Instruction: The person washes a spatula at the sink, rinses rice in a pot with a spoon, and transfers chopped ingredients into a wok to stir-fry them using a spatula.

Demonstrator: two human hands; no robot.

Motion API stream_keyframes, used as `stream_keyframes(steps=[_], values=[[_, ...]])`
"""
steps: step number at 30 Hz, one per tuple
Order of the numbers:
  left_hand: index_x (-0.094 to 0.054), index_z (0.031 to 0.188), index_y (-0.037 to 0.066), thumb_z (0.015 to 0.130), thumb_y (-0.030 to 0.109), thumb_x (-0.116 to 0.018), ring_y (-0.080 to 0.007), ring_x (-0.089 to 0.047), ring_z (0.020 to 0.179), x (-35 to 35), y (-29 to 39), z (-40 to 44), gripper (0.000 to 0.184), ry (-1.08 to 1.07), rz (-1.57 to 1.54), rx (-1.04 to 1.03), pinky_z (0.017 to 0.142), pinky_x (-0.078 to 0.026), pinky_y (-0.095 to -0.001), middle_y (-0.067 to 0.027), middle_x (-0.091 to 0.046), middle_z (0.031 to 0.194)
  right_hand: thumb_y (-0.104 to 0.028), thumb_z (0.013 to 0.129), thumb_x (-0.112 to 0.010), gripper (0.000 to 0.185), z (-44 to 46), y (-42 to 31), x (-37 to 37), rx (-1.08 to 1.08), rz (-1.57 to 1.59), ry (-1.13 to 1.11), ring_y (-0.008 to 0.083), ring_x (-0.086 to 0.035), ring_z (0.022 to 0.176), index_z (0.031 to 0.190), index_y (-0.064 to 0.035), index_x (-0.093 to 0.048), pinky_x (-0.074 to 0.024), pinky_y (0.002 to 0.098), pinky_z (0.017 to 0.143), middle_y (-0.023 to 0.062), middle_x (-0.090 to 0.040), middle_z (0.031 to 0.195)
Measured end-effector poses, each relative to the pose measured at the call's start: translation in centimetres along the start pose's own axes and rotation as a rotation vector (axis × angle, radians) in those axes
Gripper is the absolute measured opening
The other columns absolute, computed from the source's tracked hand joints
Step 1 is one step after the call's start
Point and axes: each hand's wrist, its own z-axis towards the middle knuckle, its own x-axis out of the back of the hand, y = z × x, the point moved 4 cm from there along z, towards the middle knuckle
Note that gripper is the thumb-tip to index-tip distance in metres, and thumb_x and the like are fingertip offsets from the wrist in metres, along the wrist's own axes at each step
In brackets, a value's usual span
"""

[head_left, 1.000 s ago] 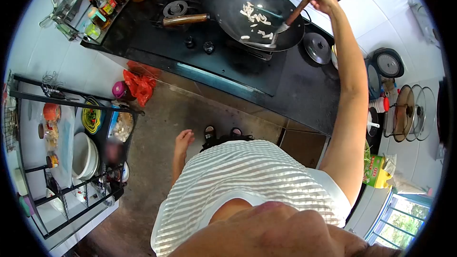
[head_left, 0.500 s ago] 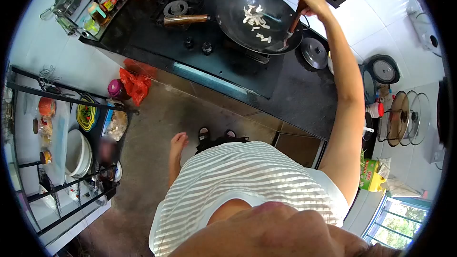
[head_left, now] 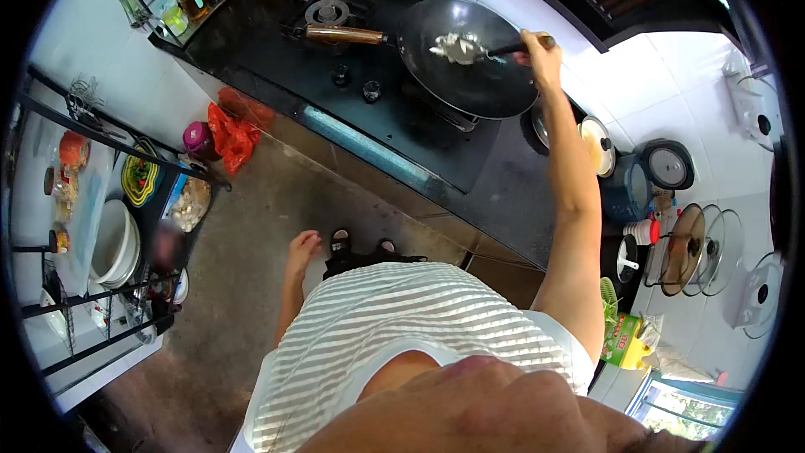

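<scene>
Fingers of the right hand (head_left: pixel 541 57) closed round the spatula (head_left: pixel 506 49); arm reaching forward, slightly bent at the elbow, hand by the right rim of the wok (head_left: pixel 482 88). I see white pieces (head_left: pixel 442 44) at the blade, inside the wok. Left hand (head_left: pixel 303 248) low beside the striped shirt (head_left: pixel 377 306), loosely half-curled, free.

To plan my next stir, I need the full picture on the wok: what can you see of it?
The wok is wide, round and deep, with dark, metallic-looking walls and one long, brown, wooden-looking handle pointing left, toward the other burner. It sits uncovered, open side up, at the right of the black hob. Pale food pieces lie inside, with the spatula in the right hand reaching in among them. No hand holds the handle.
</scene>
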Motion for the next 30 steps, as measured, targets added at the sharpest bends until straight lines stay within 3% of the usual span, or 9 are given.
stream_keyframes(steps=[4,6,9,10,14,15,19,25,30], values=[[-0.056,0.100,0.007,0.081,0.020,-0.054,-0.0083,-0.053,0.067,0.2,0.8,-0.7,0.023,0.048,0.073,0.028,0.058,-0.042,-0.0204,-0.0015,-0.058,0.083,-0.021,0.069,-0.062,0.023,0.8,-5.0,2.8,-0.030,-0.371,-0.232,0.0135,-0.056,0.048,0.077,-0.0001,-0.057,-0.0455,0.0224,0.043,0.0072,-0.056,0.064],[-0.056,0.100,0.008,0.081,0.019,-0.055,-0.0081,-0.052,0.067,0.3,0.6,0.3,0.022,0.018,0.051,0.029,0.058,-0.042,-0.0209,-0.0015,-0.058,0.083,-0.020,0.068,-0.062,0.021,2.2,-5.1,3.5,-0.025,-0.529,-0.228,0.0129,-0.056,0.048,0.076,-0.0002,-0.058,-0.0452,0.0227,0.042,0.0070,-0.056,0.062],[-0.056,0.100,0.008,0.081,0.018,-0.054,-0.0078,-0.052,0.067,-0.6,0.9,1.1,0.022,-0.015,-0.003,-0.021,0.058,-0.042,-0.0207,-0.0014,-0.058,0.083,-0.016,0.068,-0.061,0.019,4.1,-3.2,3.4,0.015,-0.490,-0.164,0.0111,-0.054,0.047,0.081,-0.0018,-0.059,-0.0449,0.0217,0.042,0.0061,-0.057,0.063],[-0.056,0.100,0.008,0.081,0.018,-0.054,-0.0078,-0.052,0.067,-0.9,1.2,1.2,0.022,-0.019,-0.005,-0.023,0.058,-0.042,-0.0207,-0.0014,-0.058,0.083,-0.011,0.069,-0.061,0.018,4.5,-2.2,2.7,0.004,-0.438,-0.199,0.0114,-0.056,0.056,0.085,-0.0019,-0.059,-0.0466,0.0223,0.051,0.0061,-0.058,0.068],[-0.056,0.100,0.008,0.081,0.018,-0.055,-0.0080,-0.053,0.067,-2.4,2.7,0.1,0.022,-0.003,0.054,0.020,0.058,-0.042,-0.0202,-0.0015,-0.058,0.084,-0.005,0.070,-0.060,0.020,2.7,-1.2,-2.7,0.280,-0.453,-0.468,0.0156,-0.057,0.072,0.090,-0.0034,-0.057,-0.0456,0.0282,0.066,0.0065,-0.061,0.078],[-0.055,0.100,0.007,0.081,0.018,-0.055,-0.0081,-0.053,0.067,-2.4,2.6,-0.2,0.022,0.004,0.081,0.035,0.058,-0.042,-0.0201,-0.0015,-0.058,0.084,-0.001,0.068,-0.058,0.025,1.0,-1.7,-4.3,0.514,-0.566,-0.620,0.0195,-0.058,0.076,0.092,-0.0055,-0.057,-0.0459,0.0301,0.067,0.0089,-0.062,0.083],[-0.055,0.100,0.007,0.081,0.018,-0.054,-0.0078,-0.054,0.067,-1.8,0.6,-0.2,0.022,0.028,0.024,0.055,0.057,-0.042,-0.0201,-0.0015,-0.058,0.084,0.004,0.060,-0.055,0.025,-7.6,-3.1,-6.8,0.890,-1.013,-0.981,0.0291,-0.055,0.077,0.083,-0.0054,-0.052,-0.0453,0.0390,0.066,0.0118,-0.058,0.077],[-0.055,0.101,0.003,0.082,0.015,-0.053,-0.0085,-0.054,0.069,-1.4,3.6,2.6,0.023,0.037,0.120,-0.211,0.058,-0.043,-0.0211,-0.0038,-0.059,0.086,0.000,0.056,-0.058,0.028,-11.9,-6.2,-1.9,0.988,-1.005,-0.903,0.0268,-0.051,0.081,0.082,-0.0050,-0.050,-0.0451,0.0352,0.072,0.0079,-0.057,0.096],[-0.051,0.106,-0.001,0.080,0.011,-0.053,-0.0197,-0.054,0.091,-5.3,18.5,3.8,0.029,0.086,0.438,-0.732,0.080,-0.041,-0.0294,-0.0107,-0.057,0.099,0.004,0.056,-0.057,0.030,-13.4,-5.9,-0.5,0.968,-1.023,-0.979,0.0255,-0.051,0.086,0.084,-0.0036,-0.050,-0.0457,0.0338,0.072,0.0084,-0.054,0.107]])
